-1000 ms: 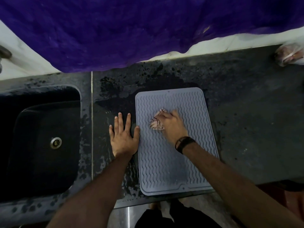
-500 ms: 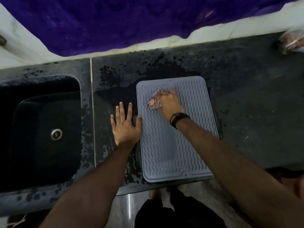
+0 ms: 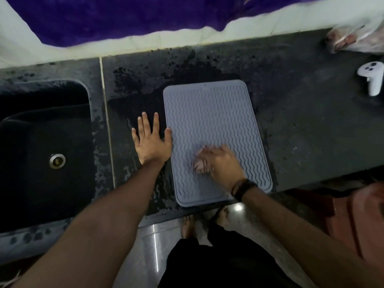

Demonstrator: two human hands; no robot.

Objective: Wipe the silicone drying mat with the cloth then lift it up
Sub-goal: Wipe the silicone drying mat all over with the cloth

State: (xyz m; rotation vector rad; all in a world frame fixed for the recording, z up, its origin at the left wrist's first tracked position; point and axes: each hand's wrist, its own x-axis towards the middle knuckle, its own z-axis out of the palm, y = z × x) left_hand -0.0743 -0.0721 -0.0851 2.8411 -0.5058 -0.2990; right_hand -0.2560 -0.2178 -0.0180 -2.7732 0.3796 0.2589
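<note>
A grey silicone drying mat [image 3: 209, 113] with wavy ridges lies flat on the dark wet counter, its near edge at the counter's front. My right hand [image 3: 223, 163] presses a small pinkish cloth [image 3: 200, 163] onto the mat's near half; the hand covers most of the cloth, which is blurred. My left hand [image 3: 151, 142] lies flat on the counter with fingers spread, its thumb touching the mat's left edge.
A black sink [image 3: 41, 146] with a metal drain is set into the counter at the left. A white controller [image 3: 373, 79] and a plastic bag [image 3: 353, 38] lie at the far right. Purple fabric [image 3: 124, 15] hangs over the back wall. Water patches darken the counter [image 3: 301, 121] behind the mat.
My right hand has slid the cloth from the mat's far left part toward its near half. My left hand stays flat beside the mat. The camera view has shifted.
</note>
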